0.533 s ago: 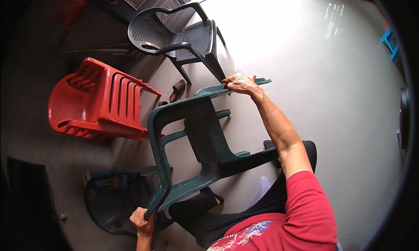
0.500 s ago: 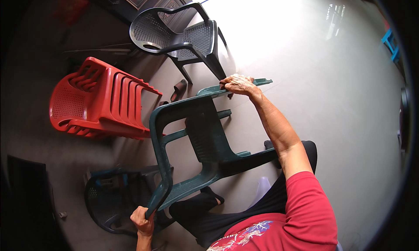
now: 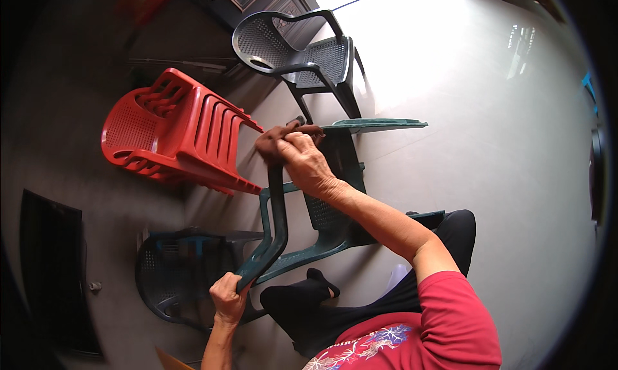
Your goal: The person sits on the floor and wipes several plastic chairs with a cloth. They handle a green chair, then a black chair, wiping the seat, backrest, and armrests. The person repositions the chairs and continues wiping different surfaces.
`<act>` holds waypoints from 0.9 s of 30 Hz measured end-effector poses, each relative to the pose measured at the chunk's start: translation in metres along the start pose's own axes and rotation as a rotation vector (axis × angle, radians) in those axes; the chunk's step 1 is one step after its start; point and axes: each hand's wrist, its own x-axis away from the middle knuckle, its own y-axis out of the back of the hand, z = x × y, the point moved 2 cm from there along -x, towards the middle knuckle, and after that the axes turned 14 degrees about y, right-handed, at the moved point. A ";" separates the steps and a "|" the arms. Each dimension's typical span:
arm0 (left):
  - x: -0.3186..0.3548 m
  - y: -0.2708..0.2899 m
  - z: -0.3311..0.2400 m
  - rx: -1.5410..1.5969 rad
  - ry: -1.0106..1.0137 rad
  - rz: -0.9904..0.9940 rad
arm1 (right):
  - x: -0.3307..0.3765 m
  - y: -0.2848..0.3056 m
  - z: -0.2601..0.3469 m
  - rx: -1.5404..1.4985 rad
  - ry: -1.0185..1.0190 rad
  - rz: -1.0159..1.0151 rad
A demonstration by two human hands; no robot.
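A dark green plastic armchair is tipped over in front of me, its legs and arm frame turned toward me. My left hand is closed around the lower left end of its frame. With my right hand I press a brown cloth against the frame's upper corner. The cloth bunches over the corner and hides part of it. My right forearm crosses in front of the chair's seat and back.
A stack of red plastic chairs stands at left. Beyond it is a dark grey armchair. Another dark chair is at lower left, near a flat black panel. Something blue shows at the far right.
My right hand has slid left along the chair frame to its corner, and the brown cloth now shows more. The left hand keeps its grip. The chair has tilted slightly, and the view has shifted.
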 end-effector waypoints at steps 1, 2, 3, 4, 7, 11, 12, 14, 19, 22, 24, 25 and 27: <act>-0.001 -0.001 -0.003 0.003 -0.006 0.001 | 0.010 -0.001 -0.007 -0.087 -0.117 0.012; -0.003 -0.002 -0.005 -0.021 0.011 0.013 | 0.009 -0.001 -0.009 -0.105 -0.180 -0.030; -0.008 -0.003 -0.012 -0.019 0.007 0.016 | 0.005 0.000 -0.008 -0.126 -0.241 -0.069; -0.011 -0.005 -0.015 -0.022 0.000 0.014 | 0.004 -0.001 -0.003 -0.101 -0.284 -0.076; -0.017 -0.003 -0.022 -0.052 -0.004 0.004 | 0.002 0.002 0.018 -0.166 -0.442 -0.053; -0.019 0.003 -0.033 -0.065 -0.048 -0.032 | 0.016 0.021 0.064 -0.211 -0.428 -0.066; -0.019 0.002 -0.036 -0.066 -0.052 -0.033 | 0.021 0.027 0.073 -0.240 -0.444 -0.072; -0.018 0.001 -0.041 -0.079 -0.063 -0.031 | 0.033 0.037 0.090 -0.253 -0.475 -0.047; -0.022 0.002 -0.052 -0.096 -0.085 -0.023 | 0.064 0.052 0.135 -0.354 -0.519 -0.115; -0.033 0.004 -0.062 -0.078 -0.135 -0.015 | 0.075 0.055 0.157 -0.702 -0.873 -0.237; -0.042 -0.001 -0.066 -0.105 -0.181 -0.014 | 0.072 0.059 0.160 -0.742 -0.963 -0.336; -0.047 -0.003 -0.068 -0.118 -0.205 -0.013 | 0.067 0.061 0.158 -0.759 -0.979 -0.406; -0.061 -0.007 -0.068 -0.122 -0.264 -0.032 | 0.060 0.073 0.144 -0.769 -0.937 -0.398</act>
